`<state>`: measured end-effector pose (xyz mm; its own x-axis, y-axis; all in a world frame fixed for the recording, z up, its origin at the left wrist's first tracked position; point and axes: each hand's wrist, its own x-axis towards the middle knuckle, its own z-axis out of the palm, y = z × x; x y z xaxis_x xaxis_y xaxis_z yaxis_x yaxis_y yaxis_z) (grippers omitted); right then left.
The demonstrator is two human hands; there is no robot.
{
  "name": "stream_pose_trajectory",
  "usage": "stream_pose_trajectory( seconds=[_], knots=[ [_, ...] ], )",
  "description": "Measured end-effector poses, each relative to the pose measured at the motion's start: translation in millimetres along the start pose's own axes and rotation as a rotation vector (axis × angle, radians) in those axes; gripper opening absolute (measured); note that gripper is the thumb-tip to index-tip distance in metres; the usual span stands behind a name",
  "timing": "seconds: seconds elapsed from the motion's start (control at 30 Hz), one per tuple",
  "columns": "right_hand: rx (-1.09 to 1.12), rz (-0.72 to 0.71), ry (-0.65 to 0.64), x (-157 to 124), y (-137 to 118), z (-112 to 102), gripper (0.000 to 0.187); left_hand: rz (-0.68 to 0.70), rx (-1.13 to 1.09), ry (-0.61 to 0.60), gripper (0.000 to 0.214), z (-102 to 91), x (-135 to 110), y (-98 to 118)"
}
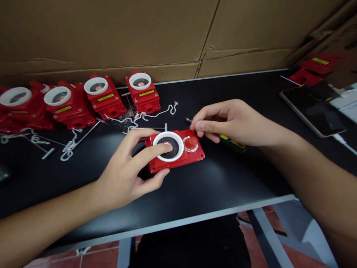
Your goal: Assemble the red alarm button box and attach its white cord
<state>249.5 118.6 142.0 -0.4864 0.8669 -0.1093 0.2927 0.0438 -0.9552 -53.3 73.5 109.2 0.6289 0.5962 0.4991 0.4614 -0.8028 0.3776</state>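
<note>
A red cover plate with a white ring and a red push button lies flat on the black table. My left hand grips its left end, thumb under the near edge, index finger resting inside the ring. My right hand is closed around a screwdriver with a green and yellow handle; its metal tip pokes out past my fingers above the plate's far right corner.
Several red boxes with white rings stand in a row at the back left, with white cords and metal rods scattered in front. A tablet and more red parts sit at right. Cardboard lines the back.
</note>
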Motion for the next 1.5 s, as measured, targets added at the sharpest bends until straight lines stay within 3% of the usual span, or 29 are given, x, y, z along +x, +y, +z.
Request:
stream_pose_trajectory(
  seconds=[0.57,0.67,0.9,1.2,1.33,1.5],
  knots=[
    [-0.010,0.024,0.037,0,-4,6,0.045,0.005,-0.005,0.005,0.049,2.0,-2,-2],
    [-0.012,0.040,0.050,-1,-4,6,0.045,-0.008,-0.057,0.033,0.060,3.3,-2,-3],
    [-0.039,0.030,0.046,-1,-3,7,0.036,-0.168,-0.139,-0.006,0.071,3.7,-2,0],
    [-0.074,0.021,0.064,-3,-4,7,0.034,-0.189,-0.153,-0.009,0.072,4.8,-6,-3],
    [-0.291,-0.024,0.210,-8,-11,-12,0.042,-0.186,-0.154,-0.006,0.073,4.6,-7,-5],
    [-0.862,0.062,0.087,-21,-19,-36,0.042,-0.217,-0.151,-0.019,0.093,7.4,-7,-7]
  ],
)
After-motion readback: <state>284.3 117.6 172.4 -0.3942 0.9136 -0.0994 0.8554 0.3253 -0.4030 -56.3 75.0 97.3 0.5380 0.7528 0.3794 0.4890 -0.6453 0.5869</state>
